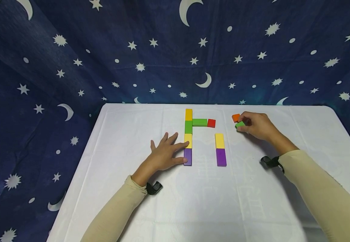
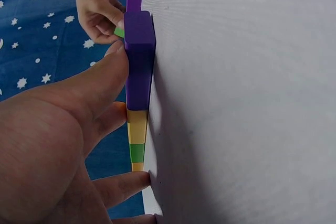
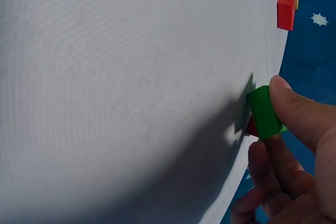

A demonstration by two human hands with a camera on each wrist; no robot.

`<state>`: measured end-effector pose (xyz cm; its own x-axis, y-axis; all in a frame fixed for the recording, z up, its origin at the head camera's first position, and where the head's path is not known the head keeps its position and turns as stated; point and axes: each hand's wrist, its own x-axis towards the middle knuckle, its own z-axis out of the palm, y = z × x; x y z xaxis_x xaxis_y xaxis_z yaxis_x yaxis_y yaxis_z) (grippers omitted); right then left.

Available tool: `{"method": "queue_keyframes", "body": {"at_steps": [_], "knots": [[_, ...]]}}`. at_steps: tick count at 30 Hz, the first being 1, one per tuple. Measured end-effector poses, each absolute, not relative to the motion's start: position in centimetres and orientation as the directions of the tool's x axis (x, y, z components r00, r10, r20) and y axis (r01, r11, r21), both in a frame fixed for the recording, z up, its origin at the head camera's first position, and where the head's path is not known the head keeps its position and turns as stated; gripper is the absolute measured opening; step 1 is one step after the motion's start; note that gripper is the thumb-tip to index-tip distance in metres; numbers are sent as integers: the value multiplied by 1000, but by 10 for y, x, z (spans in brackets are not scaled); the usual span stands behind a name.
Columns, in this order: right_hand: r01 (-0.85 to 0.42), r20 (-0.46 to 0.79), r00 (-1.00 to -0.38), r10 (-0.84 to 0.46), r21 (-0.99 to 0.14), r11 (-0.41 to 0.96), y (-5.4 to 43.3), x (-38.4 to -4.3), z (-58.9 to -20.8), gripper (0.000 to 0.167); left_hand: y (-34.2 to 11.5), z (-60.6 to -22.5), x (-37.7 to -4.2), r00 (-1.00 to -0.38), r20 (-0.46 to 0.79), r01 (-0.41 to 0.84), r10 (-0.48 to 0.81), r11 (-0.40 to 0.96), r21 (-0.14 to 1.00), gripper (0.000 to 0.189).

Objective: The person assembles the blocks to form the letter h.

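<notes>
My left hand (image 1: 163,154) rests with spread fingers on a column of blocks, its thumb on the lower purple block (image 1: 187,157) and a finger on the yellow block (image 1: 188,138). Above these in line lie a green block (image 1: 188,127) and another yellow block (image 1: 188,114). A green block (image 1: 200,122) extends right from the column and ends at a red block (image 1: 211,123). Off to the right, my right hand (image 1: 256,125) pinches a green block (image 3: 265,113) between thumb and fingers. Close beside that hand lies an orange block (image 1: 235,117).
A second yellow block (image 1: 219,140) and purple block (image 1: 221,157) form a short line between the hands. All lie on a white-covered table (image 1: 205,201). Behind it hangs a dark blue cloth (image 1: 163,33) with moons and stars. Each wrist wears a black camera strap (image 1: 154,188).
</notes>
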<state>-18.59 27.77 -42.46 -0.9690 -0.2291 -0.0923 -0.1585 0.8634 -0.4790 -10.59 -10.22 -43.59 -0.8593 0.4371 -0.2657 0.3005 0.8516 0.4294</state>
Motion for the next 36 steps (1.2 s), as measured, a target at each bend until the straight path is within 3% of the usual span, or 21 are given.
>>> {"method": "queue_keyframes", "body": {"at_steps": [7, 19, 36], "knots": [[-143, -46, -980, -196, -526, 839, 272, -182, -424, 22, -102, -435, -105, -858, -271, 301, 436, 855, 423, 67], [-20, -163, -974, -159, -633, 774, 258, -183, -422, 30, -102, -436, -105, -857, -265, 305, 441, 851, 428, 67], [100, -217, -972, -93, -737, 669, 232, -189, -424, 31, -102, -437, -105, -859, -260, 307, 442, 849, 430, 66]]}}
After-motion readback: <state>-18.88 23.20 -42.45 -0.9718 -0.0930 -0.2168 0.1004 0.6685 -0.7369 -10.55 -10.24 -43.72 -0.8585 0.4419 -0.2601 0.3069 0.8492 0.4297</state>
